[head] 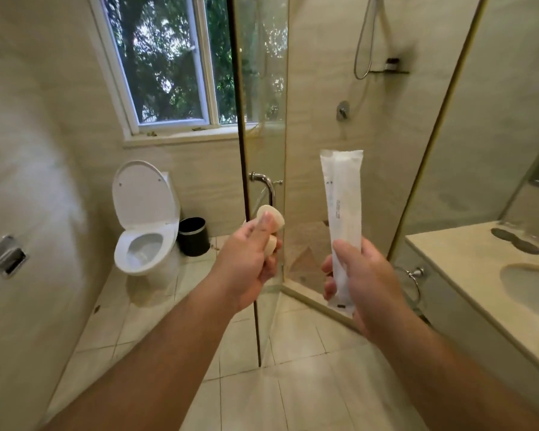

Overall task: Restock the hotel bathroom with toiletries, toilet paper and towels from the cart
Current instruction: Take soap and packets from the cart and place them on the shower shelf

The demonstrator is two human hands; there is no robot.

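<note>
L hand (246, 262) pinches two round soap bars (271, 217), thumb on top, held out by glass shower door (262, 88). R hand (364, 275) is curled round lower end of long white sealed packet (343, 213), which stands upright in front of me. Both prob light. Soaps are hard, maybe slick, so clamp the flat faces. Packet is thin film and bends, so grip low-mid. Print unreadable, contents hidden. Lower soap mostly covered by fingers. Cart not in view.
</note>
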